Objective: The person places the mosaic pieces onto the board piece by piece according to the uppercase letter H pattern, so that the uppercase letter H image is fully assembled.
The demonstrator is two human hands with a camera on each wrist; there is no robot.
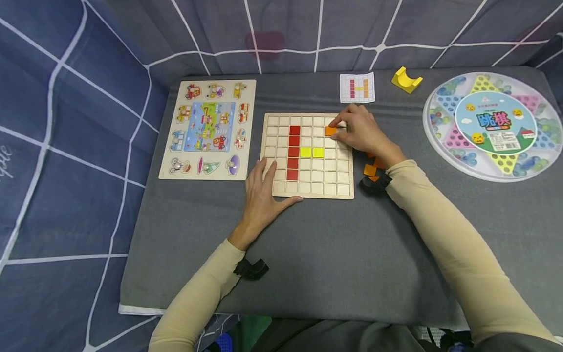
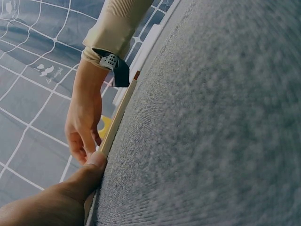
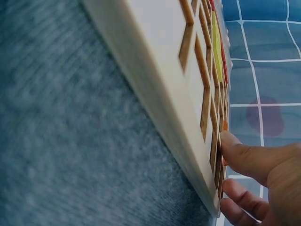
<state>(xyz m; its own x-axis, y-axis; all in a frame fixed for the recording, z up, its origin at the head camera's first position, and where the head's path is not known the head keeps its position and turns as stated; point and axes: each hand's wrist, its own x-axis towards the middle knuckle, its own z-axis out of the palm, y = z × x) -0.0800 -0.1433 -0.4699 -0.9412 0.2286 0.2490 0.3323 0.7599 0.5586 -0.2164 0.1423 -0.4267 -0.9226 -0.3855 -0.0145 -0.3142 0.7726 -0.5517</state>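
Observation:
A wooden grid board [image 1: 317, 188] lies on the grey cloth. Several red square tiles [image 1: 293, 151] form a column in it, with two yellow tiles [image 1: 312, 152] beside them. My right hand [image 1: 361, 128] is over the board's far right part, thumb and fingers pinching an orange tile [image 1: 330, 131] at a grid cell. In the right wrist view, the thumb [image 3: 244, 153] partly hides the orange. My left hand [image 1: 260, 198] rests at the near left corner, fingers fairly straight along the left side, thumb stretched along the front edge. Loose orange tiles [image 1: 370, 169] lie under the right wrist.
Behind the board is a small card [image 1: 357, 88] with a coloured grid pattern. A yellow curved block [image 1: 405, 80] stands to its right. A picture puzzle board [image 1: 171, 168] lies left, and a round Chinese checkers set [image 1: 494, 126] lies right.

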